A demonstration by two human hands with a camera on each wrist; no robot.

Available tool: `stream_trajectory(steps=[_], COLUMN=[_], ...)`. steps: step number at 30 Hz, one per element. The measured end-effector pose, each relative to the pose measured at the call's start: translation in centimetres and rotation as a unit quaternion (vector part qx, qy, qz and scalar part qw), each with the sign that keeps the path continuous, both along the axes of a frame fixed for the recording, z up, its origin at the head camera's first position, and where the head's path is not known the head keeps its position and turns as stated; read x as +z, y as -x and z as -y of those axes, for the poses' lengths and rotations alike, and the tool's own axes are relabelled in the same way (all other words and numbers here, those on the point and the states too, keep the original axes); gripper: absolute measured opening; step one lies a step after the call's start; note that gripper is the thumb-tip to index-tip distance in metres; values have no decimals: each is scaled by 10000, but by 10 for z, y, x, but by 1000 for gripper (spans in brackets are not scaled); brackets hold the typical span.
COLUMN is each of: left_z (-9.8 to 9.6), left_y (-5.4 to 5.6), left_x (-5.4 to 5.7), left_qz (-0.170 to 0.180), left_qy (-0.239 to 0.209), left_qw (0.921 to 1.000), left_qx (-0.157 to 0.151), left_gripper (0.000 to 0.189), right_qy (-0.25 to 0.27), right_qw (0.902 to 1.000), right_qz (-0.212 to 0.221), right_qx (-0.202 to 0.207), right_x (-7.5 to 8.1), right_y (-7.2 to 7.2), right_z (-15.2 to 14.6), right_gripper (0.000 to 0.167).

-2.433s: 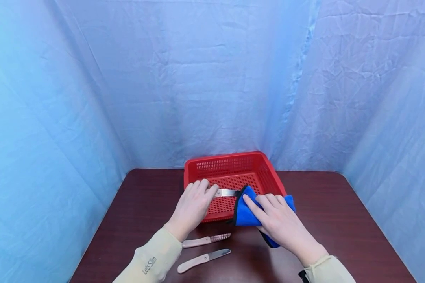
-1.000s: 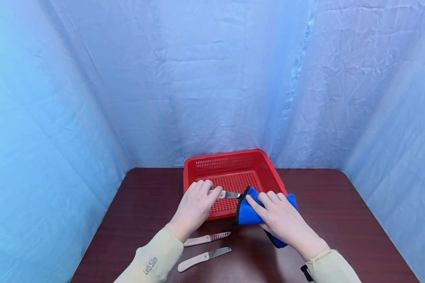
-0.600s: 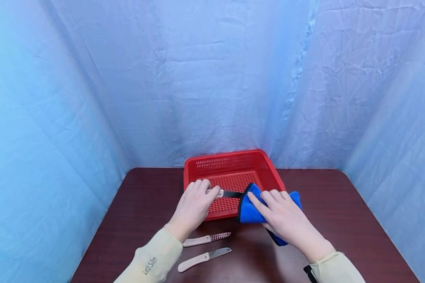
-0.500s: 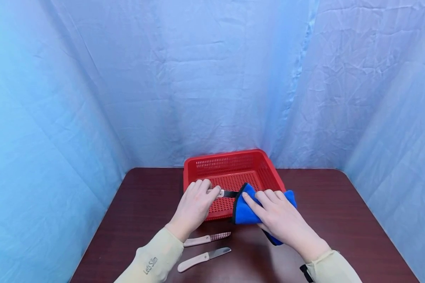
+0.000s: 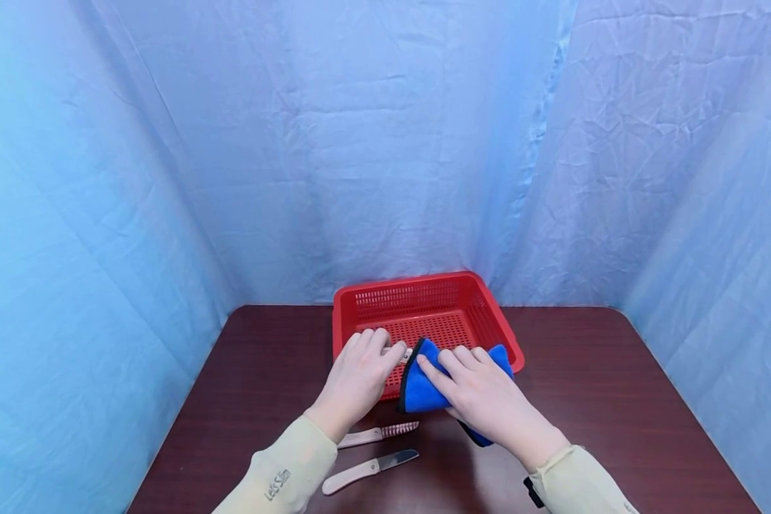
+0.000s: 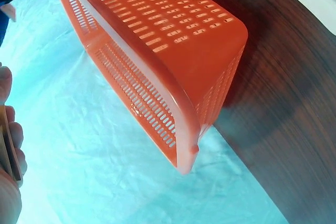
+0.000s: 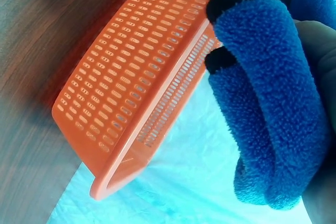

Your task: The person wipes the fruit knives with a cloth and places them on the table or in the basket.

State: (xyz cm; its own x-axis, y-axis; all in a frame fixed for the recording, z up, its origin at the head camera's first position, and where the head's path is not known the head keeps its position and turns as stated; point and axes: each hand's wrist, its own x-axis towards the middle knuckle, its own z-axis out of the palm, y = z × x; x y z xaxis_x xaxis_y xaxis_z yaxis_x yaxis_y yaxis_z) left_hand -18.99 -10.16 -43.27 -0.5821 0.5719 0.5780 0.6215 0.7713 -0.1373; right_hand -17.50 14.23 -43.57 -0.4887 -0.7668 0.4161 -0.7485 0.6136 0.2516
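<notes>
Held knife: seemed stiff; left hand gripped the handle, likely safest hold. Cloth: looked soft; right hand gripped it.

The right hand and the blue cloth have shifted toward the left hand, so that the cloth's black edging now lies at the blade end of the handle of the held knife. The stretch of blade exposed in the earlier head views is now covered. The near right corner of the red basket, previously hidden, has come into view. Lettering now shows on the right sleeve.
</notes>
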Motion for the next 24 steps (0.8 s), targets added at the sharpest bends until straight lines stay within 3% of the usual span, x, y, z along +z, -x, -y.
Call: stream_trajectory(steps=[12, 24], left_z=[4, 8], left_y=[0, 4], left_x=[-1, -4], left_qz=[78, -129], left_qy=[39, -144], left_qw=[9999, 9998], left_qx=[66, -4], left_gripper=[14, 14], right_qy=[-197, -175], right_qw=[9993, 9990], right_qz=[173, 214], right_qx=[-263, -364], right_x=[-6, -11], right_y=[1, 3], right_z=[-11, -29], right_gripper=[86, 86])
